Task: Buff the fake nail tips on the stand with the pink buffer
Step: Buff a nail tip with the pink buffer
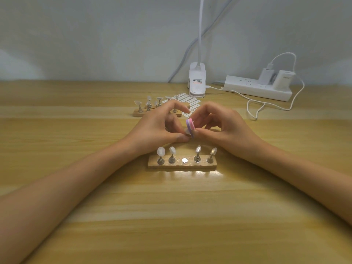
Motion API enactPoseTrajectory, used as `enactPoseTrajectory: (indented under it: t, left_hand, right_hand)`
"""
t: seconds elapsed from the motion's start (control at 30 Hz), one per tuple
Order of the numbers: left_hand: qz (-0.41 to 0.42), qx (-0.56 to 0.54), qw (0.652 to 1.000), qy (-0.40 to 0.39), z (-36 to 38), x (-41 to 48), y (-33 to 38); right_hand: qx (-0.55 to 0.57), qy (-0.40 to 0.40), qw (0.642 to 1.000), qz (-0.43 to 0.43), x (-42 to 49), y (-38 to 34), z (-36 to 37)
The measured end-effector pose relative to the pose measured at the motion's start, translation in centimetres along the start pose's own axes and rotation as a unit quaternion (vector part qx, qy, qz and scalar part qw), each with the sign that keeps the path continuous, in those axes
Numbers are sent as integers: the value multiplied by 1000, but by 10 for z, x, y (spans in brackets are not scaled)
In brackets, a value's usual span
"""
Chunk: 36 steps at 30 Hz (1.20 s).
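A wooden stand lies near the table's middle with several clear nail tips upright on metal pegs; its middle spot shows a bare round magnet. Just behind the stand, my left hand pinches a small peg with a nail tip lifted off the stand, mostly hidden by the fingers. My right hand grips the pink and purple buffer, whose face lies against that tip.
A second wooden stand with several nail tips sits farther back, beside a sheet of white stickers. A white clip lamp, a power strip and a looping white cable stand at the back right.
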<state>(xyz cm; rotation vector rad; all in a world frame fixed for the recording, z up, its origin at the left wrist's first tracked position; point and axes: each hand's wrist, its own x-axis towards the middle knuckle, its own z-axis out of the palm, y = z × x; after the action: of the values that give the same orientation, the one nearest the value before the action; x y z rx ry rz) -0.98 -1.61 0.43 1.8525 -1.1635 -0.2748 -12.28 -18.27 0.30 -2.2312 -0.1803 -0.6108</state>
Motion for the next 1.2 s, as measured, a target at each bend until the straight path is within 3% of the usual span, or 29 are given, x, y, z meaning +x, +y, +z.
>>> enactPoseTrajectory:
  t: [0.1, 1.2]
  left_hand:
    - [-3, -5, 1000, 0, 0, 0, 0]
    - [-4, 1, 1000, 6, 0, 0, 0]
  right_hand:
    - [-12, 9, 1000, -28, -1, -1, 1]
    - [-9, -6, 1000, -22, 0, 1, 2]
